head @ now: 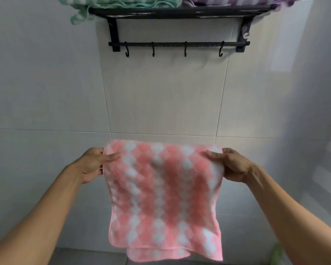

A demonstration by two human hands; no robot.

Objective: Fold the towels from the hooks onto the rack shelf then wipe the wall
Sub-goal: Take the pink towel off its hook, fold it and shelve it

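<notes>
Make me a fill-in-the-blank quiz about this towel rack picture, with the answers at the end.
1. The left hand and right hand hold up a ____ and white towel.
2. The rail under the shelf carries ____ hooks, all bare.
3. On the shelf, beside the purple towel, lies a ____ towel.

Answers: pink; four; green

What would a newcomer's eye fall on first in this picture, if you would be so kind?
First, the pink and white towel hanging low in the middle, gripped at its top corners by the left hand and the right hand. Above it, the black rack carries a green towel and a purple towel, and its four hooks hang bare.
</notes>
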